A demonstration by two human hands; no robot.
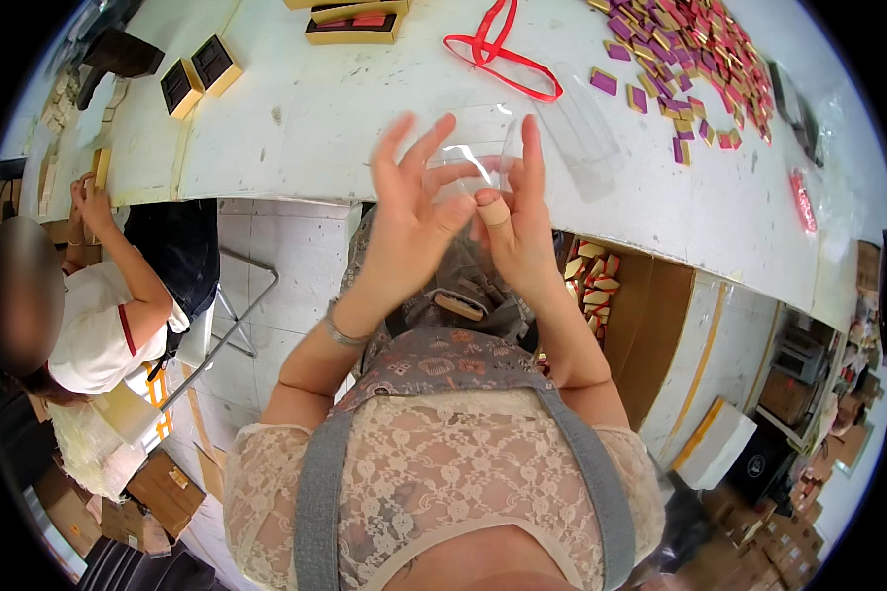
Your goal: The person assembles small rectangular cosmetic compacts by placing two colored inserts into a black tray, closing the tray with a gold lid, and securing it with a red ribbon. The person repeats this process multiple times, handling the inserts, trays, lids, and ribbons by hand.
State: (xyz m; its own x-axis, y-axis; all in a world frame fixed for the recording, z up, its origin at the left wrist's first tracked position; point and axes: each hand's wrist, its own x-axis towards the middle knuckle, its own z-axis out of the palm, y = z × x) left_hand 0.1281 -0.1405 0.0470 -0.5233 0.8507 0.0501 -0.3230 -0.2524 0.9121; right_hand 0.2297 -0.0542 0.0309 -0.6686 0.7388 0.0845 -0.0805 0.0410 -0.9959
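Note:
In front of my chest, above the table's near edge, I hold a clear plastic box sleeve point(485, 128) between both hands. My left hand point(411, 212) has its thumb and fingers around the left side of the plastic, its fingertips slightly blurred. My right hand point(518, 219) grips the other side, forefinger raised along it and thumb, wrapped in a tan band, near the lower edge. The thumbs nearly meet. Just right of my hands, more clear plastic sleeves point(579, 133) lie flat on the table, and a looped red ribbon point(488, 54) lies beyond them.
Small purple, gold and red wrapped pieces point(675, 59) are heaped at the far right of the white table point(296, 118). Gold boxes with dark insides point(199, 74) stand at left. A cardboard carton point(646, 325) sits below the edge. At left a co-worker point(108, 305) handles a gold piece.

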